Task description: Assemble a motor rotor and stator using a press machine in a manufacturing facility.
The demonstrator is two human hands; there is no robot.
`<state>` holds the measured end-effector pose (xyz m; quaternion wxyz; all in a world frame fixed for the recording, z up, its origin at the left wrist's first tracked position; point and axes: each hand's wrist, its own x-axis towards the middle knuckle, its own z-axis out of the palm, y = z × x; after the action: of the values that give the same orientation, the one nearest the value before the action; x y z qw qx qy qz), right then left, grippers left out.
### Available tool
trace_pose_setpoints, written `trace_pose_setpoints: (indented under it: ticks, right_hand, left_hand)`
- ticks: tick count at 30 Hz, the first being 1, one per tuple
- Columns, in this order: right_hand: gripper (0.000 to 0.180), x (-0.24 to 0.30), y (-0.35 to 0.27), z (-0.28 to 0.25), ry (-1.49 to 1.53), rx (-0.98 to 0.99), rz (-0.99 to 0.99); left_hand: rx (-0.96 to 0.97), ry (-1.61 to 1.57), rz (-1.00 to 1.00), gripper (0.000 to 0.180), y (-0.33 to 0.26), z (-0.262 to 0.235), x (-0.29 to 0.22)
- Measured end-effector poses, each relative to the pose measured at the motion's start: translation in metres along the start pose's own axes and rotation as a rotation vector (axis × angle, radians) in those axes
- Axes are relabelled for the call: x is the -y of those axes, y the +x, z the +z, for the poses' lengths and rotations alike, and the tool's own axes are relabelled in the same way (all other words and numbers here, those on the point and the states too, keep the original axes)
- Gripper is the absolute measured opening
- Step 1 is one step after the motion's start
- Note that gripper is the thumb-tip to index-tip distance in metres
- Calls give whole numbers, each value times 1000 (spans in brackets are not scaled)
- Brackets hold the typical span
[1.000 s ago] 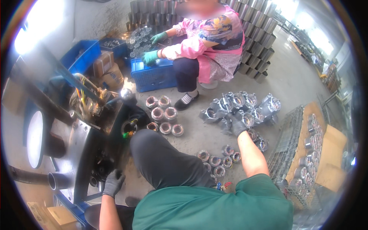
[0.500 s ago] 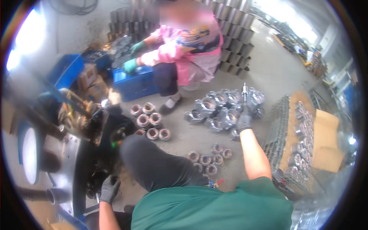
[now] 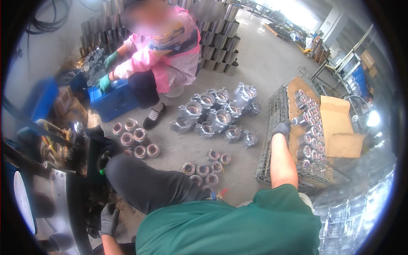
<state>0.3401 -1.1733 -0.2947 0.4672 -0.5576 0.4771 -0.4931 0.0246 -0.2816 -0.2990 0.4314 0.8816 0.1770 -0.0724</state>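
Observation:
My right hand (image 3: 281, 127), in a dark grey glove, is reached out over the near side of a wire basket (image 3: 272, 157). Its fingers are closed on a small silver metal shaft part (image 3: 299, 120), partly hidden by the glove. Several metal rotors (image 3: 312, 136) lie in rows on cardboard in that basket, just beyond the hand. My left hand (image 3: 109, 219), gloved too, is low on the left beside the dark machine (image 3: 63, 208). Its fingers are curled, and whatever they hold is hidden.
Silver motor housings (image 3: 221, 119) stand grouped on the floor ahead. Wound stators (image 3: 140, 135) sit in two clusters near my leg. A person in pink (image 3: 170, 51) with green gloves works over a blue crate (image 3: 112, 100). Metal tubes (image 3: 219, 46) are stacked behind.
My right hand has swung from over the motor housings to the wire basket, carrying the shaft part. The view has turned rightward. My left hand stays by the machine.

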Motion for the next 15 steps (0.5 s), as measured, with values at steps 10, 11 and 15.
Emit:
trace_pose_setpoints:
  ticks: [10,11,15]
  right_hand:
    - [56,-36,17,-60,-380,29,93]
    - [56,-29,10,-64,-393,56,85]
    - [51,2,9,-72,-798,12,-77]
  left_hand:
    - [76,32,-71,31,0,-3,-11]
    - [81,29,-78,31,0,-3,-4]
    - [-3,-31,-31,32,-11,-1,-2]
